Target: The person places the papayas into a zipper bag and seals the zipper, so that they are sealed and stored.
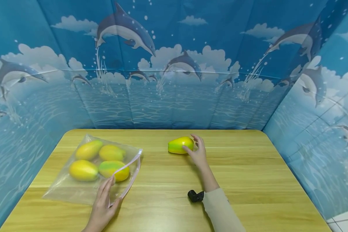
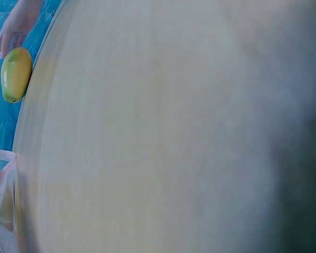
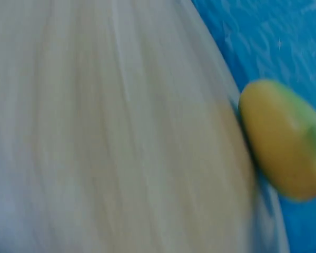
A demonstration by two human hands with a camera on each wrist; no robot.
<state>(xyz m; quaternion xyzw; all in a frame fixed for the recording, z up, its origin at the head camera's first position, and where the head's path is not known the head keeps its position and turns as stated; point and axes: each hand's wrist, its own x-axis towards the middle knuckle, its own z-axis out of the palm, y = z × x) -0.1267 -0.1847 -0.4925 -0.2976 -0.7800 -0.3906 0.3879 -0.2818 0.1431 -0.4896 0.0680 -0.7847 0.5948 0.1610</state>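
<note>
On the left of the table lies a clear zip bag (image 1: 65, 190) holding several yellow-green papayas (image 1: 83, 170). My left hand (image 1: 102, 201) holds the near side of the bag's mouth, thumb and fingers at its pale zip strip (image 1: 135, 157). One more papaya (image 1: 178, 145) lies outside the bag at the far middle of the table. My right hand (image 1: 198, 153) reaches round its right end, thumb overlapping the near side and fingers spread by the tip. The right wrist view shows this papaya (image 3: 284, 139) large at the right edge, with only a sliver of hand.
A black angled object (image 1: 195, 196) sits on the wooden table (image 1: 264, 193) beside the right sleeve (image 1: 221, 209). A blue dolphin-printed curtain (image 1: 174, 103) stands behind the far edge and along both sides.
</note>
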